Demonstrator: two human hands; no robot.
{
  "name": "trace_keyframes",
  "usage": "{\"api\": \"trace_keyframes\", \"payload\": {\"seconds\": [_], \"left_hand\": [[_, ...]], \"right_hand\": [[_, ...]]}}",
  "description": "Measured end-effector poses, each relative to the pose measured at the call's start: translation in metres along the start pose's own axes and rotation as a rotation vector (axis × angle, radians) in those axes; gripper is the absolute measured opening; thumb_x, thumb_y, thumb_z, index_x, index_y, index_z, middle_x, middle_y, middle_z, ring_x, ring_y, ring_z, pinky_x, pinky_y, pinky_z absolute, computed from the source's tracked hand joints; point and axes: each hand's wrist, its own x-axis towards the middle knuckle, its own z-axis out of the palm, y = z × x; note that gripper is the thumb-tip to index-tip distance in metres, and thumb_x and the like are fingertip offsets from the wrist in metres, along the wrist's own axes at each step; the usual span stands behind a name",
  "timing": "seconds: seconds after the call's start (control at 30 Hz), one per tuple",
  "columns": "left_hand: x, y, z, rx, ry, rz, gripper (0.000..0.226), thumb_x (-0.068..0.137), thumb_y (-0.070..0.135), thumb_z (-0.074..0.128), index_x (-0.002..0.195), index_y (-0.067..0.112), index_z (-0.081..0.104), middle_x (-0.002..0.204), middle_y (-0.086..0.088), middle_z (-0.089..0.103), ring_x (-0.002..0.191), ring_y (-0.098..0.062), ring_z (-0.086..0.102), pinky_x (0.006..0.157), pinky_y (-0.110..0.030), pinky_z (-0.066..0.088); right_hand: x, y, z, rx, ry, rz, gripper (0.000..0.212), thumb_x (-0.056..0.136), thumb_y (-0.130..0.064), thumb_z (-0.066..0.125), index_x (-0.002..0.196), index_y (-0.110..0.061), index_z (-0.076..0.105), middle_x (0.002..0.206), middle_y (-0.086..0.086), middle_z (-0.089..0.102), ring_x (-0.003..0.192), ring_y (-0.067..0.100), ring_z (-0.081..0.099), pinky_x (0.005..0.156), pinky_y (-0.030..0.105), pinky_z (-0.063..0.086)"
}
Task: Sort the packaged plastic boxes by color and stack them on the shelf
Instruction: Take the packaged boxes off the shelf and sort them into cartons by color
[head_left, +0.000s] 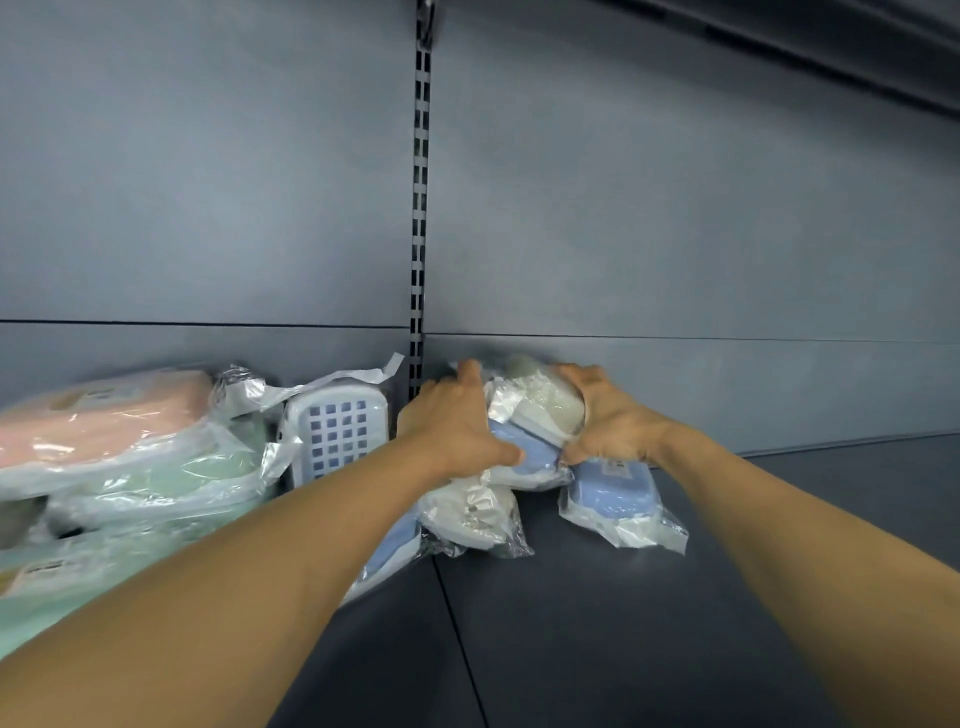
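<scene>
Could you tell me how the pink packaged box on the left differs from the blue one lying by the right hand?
The pink packaged box tops a stack of green ones; the blue packaged box lies directly on the shelf. No hand touches the pink; the right hand reaches the blue. Both are in clear plastic bags.

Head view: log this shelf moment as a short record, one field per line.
place: dark grey shelf with a grey back panel
left hand: grips the bagged bundle from its left side
right hand: grips the same bundle from its right side
held bundle: bagged white and blue boxes, at the back panel
beside it: bagged blue box lying on the shelf under the right hand
left pile: pink box on top of green boxes
between: blue grid-lidded box, standing on edge
</scene>
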Motion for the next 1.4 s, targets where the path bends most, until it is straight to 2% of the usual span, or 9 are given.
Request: {"api": "trace_keyframes", "payload": {"seconds": [0.13,0.27,0.47,0.57,0.77,1.07,1.2,1.33,1.4], "left_hand": [[-0.010,0.002,-0.016,-0.011,0.115,-0.017,0.093,0.064,0.047,0.079,0.135,0.014,0.029,0.107,-0.003,0.059,0.101,-0.024,0.056,0.073,-0.033,0.047],[-0.041,0.010,-0.035,-0.009,0.149,-0.028,0.092,0.066,0.042,0.076,0.141,0.018,0.027,0.124,-0.002,0.052,0.116,-0.024,0.047,0.074,-0.031,0.039],[-0.139,0.038,-0.066,-0.009,0.203,-0.093,0.063,0.069,0.055,0.062,0.124,0.027,0.048,0.116,-0.001,0.061,0.112,-0.026,0.051,0.082,-0.032,0.041],[-0.203,0.059,-0.077,-0.038,0.204,-0.153,0.059,0.066,0.060,0.053,0.117,0.029,0.052,0.104,-0.002,0.062,0.104,-0.026,0.054,0.076,-0.030,0.041],[-0.333,0.099,-0.082,-0.065,0.121,-0.191,0.066,0.069,0.065,0.053,0.123,0.027,0.047,0.112,-0.004,0.056,0.096,-0.027,0.057,0.077,-0.031,0.043],[-0.483,0.094,-0.008,-0.069,-0.176,-0.348,0.078,0.056,0.074,0.043,0.121,0.033,0.046,0.112,0.003,0.058,0.091,-0.020,0.055,0.078,-0.032,0.044],[-0.540,0.062,0.036,-0.102,-0.313,-0.415,0.073,0.063,0.071,0.051,0.123,0.029,0.046,0.120,-0.001,0.058,0.107,-0.024,0.057,0.084,-0.034,0.045],[-0.600,0.031,0.078,-0.136,-0.421,-0.449,0.091,0.048,0.079,0.035,0.122,0.028,0.047,0.115,-0.001,0.057,0.106,-0.023,0.056,0.077,-0.030,0.039],[-0.627,0.013,0.102,-0.160,-0.452,-0.473,0.079,0.057,0.074,0.050,0.122,0.029,0.045,0.115,0.001,0.053,0.104,-0.020,0.054,0.075,-0.029,0.039]], "right_hand": [[-0.023,-0.008,-0.021,-0.016,0.151,-0.002,0.101,0.063,-0.010,0.081,0.145,-0.027,0.024,0.120,0.001,0.028,0.098,0.017,0.044,0.087,0.017,0.035],[-0.068,-0.007,-0.036,0.031,0.229,-0.047,0.099,0.065,-0.022,0.082,0.145,-0.028,0.025,0.121,0.000,0.031,0.104,0.014,0.043,0.089,0.017,0.033],[-0.177,-0.002,-0.043,0.162,0.262,-0.102,0.084,0.070,-0.040,0.080,0.140,-0.031,0.035,0.122,-0.004,0.040,0.111,0.011,0.044,0.093,0.020,0.033],[-0.238,0.003,-0.041,0.177,0.246,-0.137,0.081,0.071,-0.042,0.078,0.140,-0.029,0.037,0.119,-0.005,0.041,0.111,0.013,0.045,0.092,0.023,0.037],[-0.351,0.021,-0.021,0.122,0.203,-0.163,0.087,0.070,-0.047,0.077,0.143,-0.023,0.036,0.134,0.003,0.044,0.114,0.014,0.044,0.091,0.024,0.033],[-0.476,0.061,0.069,0.106,-0.143,-0.038,0.090,0.069,-0.069,0.058,0.144,-0.027,0.030,0.132,0.004,0.039,0.121,0.020,0.036,0.094,0.030,0.033],[-0.523,0.075,0.127,0.039,-0.328,0.070,0.086,0.079,-0.059,0.062,0.148,-0.025,0.023,0.136,0.007,0.034,0.129,0.026,0.029,0.105,0.038,0.030],[-0.569,0.085,0.199,-0.124,-0.510,0.148,0.102,0.060,-0.078,0.035,0.148,-0.030,0.020,0.143,0.006,0.031,0.134,0.030,0.026,0.111,0.043,0.025],[-0.591,0.090,0.231,-0.193,-0.594,0.151,0.096,0.063,-0.074,0.036,0.148,-0.034,0.016,0.144,0.002,0.029,0.132,0.026,0.027,0.110,0.040,0.025]]}}
